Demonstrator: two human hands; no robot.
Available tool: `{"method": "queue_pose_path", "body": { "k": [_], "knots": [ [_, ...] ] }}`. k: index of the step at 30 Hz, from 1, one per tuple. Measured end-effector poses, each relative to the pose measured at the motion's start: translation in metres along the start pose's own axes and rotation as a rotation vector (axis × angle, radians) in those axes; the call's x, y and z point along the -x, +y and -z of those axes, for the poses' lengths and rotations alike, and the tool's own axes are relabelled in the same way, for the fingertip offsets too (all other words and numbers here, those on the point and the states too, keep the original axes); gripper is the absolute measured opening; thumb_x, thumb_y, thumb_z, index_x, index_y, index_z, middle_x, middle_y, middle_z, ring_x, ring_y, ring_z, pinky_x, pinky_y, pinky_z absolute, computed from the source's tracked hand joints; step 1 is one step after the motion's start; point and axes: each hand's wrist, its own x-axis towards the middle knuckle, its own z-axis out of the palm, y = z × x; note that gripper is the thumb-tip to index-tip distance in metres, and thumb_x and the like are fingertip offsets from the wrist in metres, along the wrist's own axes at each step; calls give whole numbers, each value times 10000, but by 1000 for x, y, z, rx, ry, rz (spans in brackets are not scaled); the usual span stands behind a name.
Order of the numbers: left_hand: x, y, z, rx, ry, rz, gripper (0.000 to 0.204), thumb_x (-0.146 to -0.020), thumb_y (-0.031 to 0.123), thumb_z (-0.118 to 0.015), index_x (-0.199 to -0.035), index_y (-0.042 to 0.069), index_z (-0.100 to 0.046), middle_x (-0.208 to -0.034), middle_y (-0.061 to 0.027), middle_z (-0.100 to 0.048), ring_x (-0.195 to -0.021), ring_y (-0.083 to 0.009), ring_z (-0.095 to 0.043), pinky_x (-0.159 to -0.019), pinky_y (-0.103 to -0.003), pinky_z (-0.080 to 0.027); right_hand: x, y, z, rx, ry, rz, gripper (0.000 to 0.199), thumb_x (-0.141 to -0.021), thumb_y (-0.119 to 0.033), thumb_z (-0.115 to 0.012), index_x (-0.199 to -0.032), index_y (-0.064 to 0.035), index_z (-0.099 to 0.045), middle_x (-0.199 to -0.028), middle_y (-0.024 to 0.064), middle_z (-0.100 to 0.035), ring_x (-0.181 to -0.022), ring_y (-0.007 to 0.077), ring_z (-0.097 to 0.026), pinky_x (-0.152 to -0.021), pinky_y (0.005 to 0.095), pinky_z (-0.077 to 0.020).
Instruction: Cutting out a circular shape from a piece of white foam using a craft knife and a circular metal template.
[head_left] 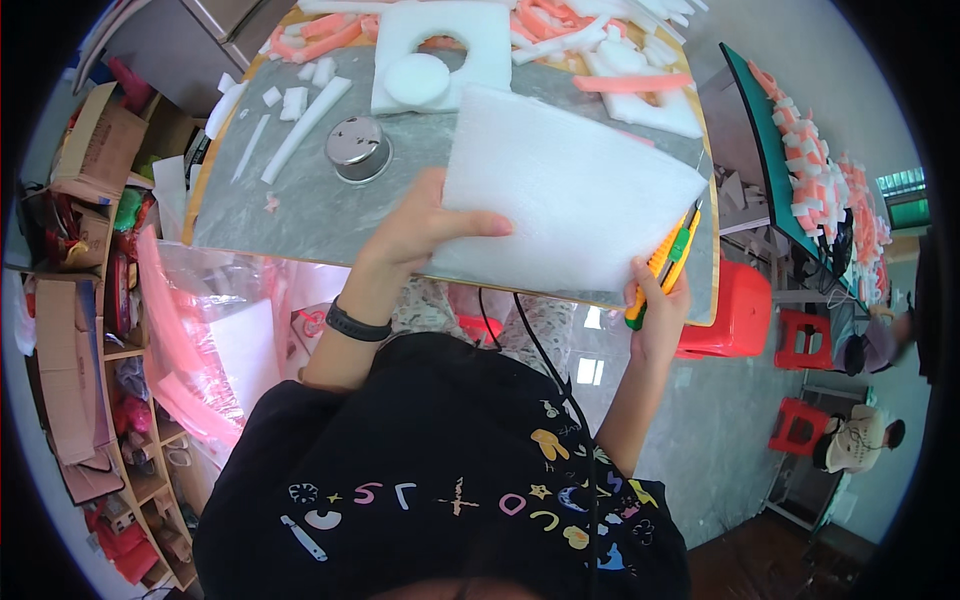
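While the white foam sheet (565,195) lies on the near edge of the table (300,215), it is pinned at its left side by the left hand (420,225), thumb laid on top, other fingers hidden under or behind the sheet. A black band (356,325) is worn on that wrist. A yellow utility knife (663,265) is gripped in the right hand (658,310), fingers closed round the handle, blade end set against the sheet's right edge. A black cord (545,355) is seen hanging down the dark printed shirt (450,470). Past the left hand, a round metal tin (357,150) is set on the grey tabletop, beside white foam strips (305,115). Further back, a foam slab with a round hole (440,50) and a cut disc (417,79) are laid, with pink and white offcuts (590,30) piled behind. A red stool (735,310) is placed right of the table. Shelves of boxes (85,300) are stacked at left.
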Motion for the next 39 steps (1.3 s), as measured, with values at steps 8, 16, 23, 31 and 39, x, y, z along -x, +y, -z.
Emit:
{"method": "queue_pose_path", "body": {
  "k": [8,16,23,31,39],
  "knots": [
    [-6,-4,-8,129,-125,40,666,-644,131,-779,-1224,-31,-493,-1131,-128,-584,-1063,-209,-543,-893,-333,-446,-9,8,2,-93,-104,-113,147,-816,-26,-635,-919,-28,-530,-704,21,-535,-485,89,-461,-439,215,-335],
    [-11,-8,-9,242,-93,169,689,-667,126,-767,-1260,-22,-448,-1121,-123,-583,-1058,-207,-550,-908,-347,-452,-15,16,2,-96,-138,-108,152,-832,-62,-636,-922,-36,-515,-696,15,-521,-497,85,-469,-447,214,-342],
    [-26,-22,-15,-85,186,20,640,-732,146,-748,-1262,-25,-434,-1149,-120,-567,-1053,-192,-554,-894,-324,-460,-10,23,0,136,88,116,174,-886,-150,-602,-956,-12,-522,-719,12,-532,-523,74,-500,-476,207,-389],
    [-25,-38,4,-257,205,-169,613,-730,94,-748,-1234,-28,-421,-1146,-127,-570,-1036,-176,-562,-883,-312,-468,11,-20,9,1010,-182,658,218,-821,-89,-630,-1026,-35,-579,-837,139,-602,-624,273,-582,-555,349,-440],
    [-18,-21,-4,-205,333,-230,557,-695,118,-790,-1121,-49,-471,-1054,-148,-598,-940,-175,-615,-805,-283,-509,4,-59,2,1263,-280,869,267,-781,-109,-661,-1033,-67,-583,-806,93,-570,-646,278,-577,-543,357,-429]
  ]
}}
